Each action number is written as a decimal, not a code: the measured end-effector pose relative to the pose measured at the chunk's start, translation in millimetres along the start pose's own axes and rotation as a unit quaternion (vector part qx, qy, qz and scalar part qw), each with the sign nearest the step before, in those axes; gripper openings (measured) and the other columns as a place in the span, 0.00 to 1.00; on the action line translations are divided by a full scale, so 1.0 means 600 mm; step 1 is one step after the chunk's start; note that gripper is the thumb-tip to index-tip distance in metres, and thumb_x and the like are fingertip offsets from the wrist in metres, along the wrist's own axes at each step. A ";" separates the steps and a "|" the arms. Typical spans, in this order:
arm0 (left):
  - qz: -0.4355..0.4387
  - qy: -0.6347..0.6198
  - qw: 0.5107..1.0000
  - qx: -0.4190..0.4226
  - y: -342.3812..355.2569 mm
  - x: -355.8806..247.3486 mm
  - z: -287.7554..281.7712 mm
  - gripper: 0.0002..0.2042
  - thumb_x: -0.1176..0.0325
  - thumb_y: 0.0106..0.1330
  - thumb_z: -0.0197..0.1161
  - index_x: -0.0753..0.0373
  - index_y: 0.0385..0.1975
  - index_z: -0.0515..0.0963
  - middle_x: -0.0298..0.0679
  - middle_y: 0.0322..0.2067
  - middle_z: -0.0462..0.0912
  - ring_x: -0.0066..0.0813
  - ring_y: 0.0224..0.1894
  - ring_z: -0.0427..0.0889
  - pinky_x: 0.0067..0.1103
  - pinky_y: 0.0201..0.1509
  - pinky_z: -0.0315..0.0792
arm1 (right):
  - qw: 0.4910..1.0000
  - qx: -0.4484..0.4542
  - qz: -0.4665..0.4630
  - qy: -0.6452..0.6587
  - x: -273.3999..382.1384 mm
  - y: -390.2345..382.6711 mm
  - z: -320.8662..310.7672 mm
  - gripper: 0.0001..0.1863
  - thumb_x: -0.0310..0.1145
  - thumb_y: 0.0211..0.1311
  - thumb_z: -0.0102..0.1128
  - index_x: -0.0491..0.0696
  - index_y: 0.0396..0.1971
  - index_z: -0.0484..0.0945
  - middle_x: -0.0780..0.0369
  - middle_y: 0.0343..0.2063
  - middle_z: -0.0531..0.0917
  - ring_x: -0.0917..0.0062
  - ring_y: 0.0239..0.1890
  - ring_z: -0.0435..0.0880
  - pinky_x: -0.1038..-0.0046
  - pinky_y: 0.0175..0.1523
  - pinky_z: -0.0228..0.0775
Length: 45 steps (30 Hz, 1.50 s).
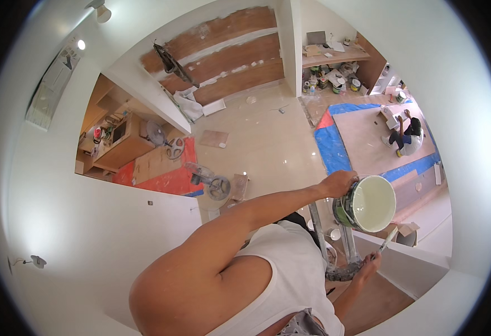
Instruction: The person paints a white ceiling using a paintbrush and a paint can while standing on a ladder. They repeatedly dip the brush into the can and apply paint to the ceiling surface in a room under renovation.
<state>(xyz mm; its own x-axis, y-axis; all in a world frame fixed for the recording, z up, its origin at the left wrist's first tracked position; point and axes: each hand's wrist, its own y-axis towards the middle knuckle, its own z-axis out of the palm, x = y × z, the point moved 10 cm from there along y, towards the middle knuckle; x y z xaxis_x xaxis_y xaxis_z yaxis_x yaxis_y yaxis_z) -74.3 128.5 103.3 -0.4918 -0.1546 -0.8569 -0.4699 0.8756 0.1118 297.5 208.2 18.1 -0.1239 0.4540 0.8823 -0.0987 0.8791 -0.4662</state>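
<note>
My left arm reaches across to the right, and my left hand (338, 183) is closed on the rim and handle side of a paint bucket (374, 204). The bucket is tilted so its pale, whitish inside shows; its outer wall is dark and green. Just below it, my right hand (365, 271) grips a paintbrush (390, 238) by its handle. The light-coloured brush end points up toward the bucket's lower edge, apart from it as far as I can see. Beneath both hands stands a metal stepladder (348, 242), partly hidden by my body.
Pedestal fans (218, 187) stand on the floor below. Another person (410, 137) crouches at right on a floor covering edged with blue sheeting (335, 148). A low white wall (408, 260) runs close by my right hand. Paint cans (338, 84) crowd under a far counter.
</note>
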 end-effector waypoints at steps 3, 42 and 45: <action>-0.003 0.006 1.000 -0.002 -0.003 -0.001 -0.001 0.14 0.62 0.77 0.44 0.63 0.38 0.76 0.57 0.33 0.81 0.61 0.40 0.80 0.47 0.45 0.71 | 1.000 0.001 0.003 -0.014 0.004 -0.005 0.002 0.16 0.49 0.72 0.49 0.53 0.30 0.73 0.72 0.16 0.67 0.87 0.18 0.63 0.82 0.23 0.48; -0.023 -0.029 0.999 0.023 0.000 -0.010 -0.015 0.13 0.64 0.77 0.47 0.65 0.40 0.77 0.59 0.31 0.81 0.64 0.38 0.79 0.47 0.40 0.70 | 0.688 0.336 -0.374 -0.522 0.249 -0.022 0.448 0.12 0.31 0.52 0.71 0.43 0.36 0.88 0.48 0.33 0.86 0.54 0.35 0.86 0.59 0.45 0.77; -0.017 -0.036 0.999 0.010 0.001 -0.009 -0.020 0.13 0.64 0.76 0.47 0.65 0.41 0.77 0.59 0.32 0.81 0.64 0.39 0.79 0.47 0.41 0.70 | 0.670 0.344 -0.359 -0.551 0.252 -0.029 0.458 0.12 0.31 0.51 0.72 0.44 0.36 0.88 0.49 0.31 0.86 0.55 0.34 0.86 0.59 0.45 0.76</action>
<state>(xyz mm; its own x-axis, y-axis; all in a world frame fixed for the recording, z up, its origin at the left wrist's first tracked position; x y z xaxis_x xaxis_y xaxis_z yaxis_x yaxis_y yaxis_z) -80.9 124.6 113.8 -0.4210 -0.1515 -0.8943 -0.4703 0.8795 0.0723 8.9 221.9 142.0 -0.4166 -0.7667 0.4885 -0.9088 0.3659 -0.2008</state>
